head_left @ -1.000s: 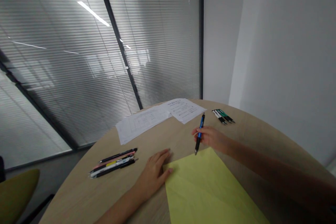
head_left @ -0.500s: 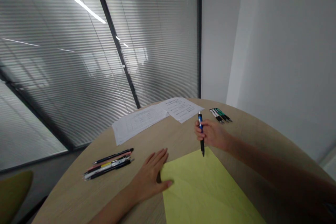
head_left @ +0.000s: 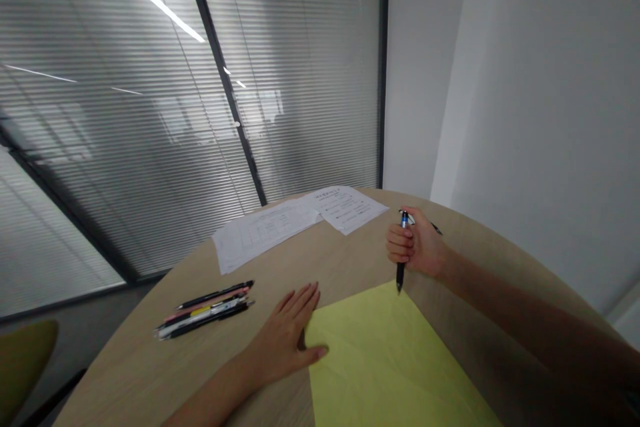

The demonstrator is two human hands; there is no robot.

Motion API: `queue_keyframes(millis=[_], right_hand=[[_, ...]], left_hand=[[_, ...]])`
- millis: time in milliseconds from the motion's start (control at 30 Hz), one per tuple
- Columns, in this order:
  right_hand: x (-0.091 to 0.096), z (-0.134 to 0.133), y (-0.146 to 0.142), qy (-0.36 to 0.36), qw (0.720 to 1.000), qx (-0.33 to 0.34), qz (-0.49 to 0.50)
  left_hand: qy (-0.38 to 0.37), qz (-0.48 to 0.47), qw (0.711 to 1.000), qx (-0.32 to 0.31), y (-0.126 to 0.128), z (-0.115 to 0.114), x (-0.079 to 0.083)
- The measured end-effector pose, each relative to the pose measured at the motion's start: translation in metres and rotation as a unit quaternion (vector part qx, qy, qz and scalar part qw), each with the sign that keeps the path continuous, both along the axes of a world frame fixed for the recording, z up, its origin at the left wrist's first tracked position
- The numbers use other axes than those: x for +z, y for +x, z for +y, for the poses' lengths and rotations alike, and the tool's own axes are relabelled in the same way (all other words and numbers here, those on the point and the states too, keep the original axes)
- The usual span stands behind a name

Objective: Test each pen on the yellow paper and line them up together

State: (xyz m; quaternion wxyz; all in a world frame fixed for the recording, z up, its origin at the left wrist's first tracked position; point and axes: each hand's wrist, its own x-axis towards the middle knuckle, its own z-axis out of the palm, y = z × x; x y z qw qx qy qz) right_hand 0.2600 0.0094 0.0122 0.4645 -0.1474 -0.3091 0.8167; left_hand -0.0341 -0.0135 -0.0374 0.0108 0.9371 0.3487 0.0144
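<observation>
Head: pen (head_left: 401, 273) in right hand (head_left: 419, 245)

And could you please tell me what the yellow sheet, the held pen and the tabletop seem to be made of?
Yellow sheet: probably matte paper, thin and faintly creased. Held pen: likely plastic, with a shiny highlight on its blue upper part; the black lower section may be rubber. Tabletop: wood or wood-effect laminate, smooth and dull; pale grain shows, but not which it is.

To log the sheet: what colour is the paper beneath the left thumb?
Yellow paper, clearest in the head view.
</observation>
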Motion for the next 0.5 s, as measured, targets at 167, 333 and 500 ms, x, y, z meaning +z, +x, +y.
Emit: queue_keyframes(millis=[167,333,500], right_hand=[[-0.0014,-0.0012,-0.0007,0.016,1.0,0.008,0.013],[-0.0003,-0.0016,-0.0026,0.024,0.999,0.035,0.011],[-0.0014,0.0004,0.0002,0.027,0.999,0.033,0.015]], left_hand=[[-0.005,0.001,1.0,0.0,-0.0003,0.0005,-0.0001],[-0.004,-0.002,1.0,0.0,0.0,0.0001,-0.0006],[0.0,0.003,1.0,-0.003,-0.0007,0.0006,-0.0026]])
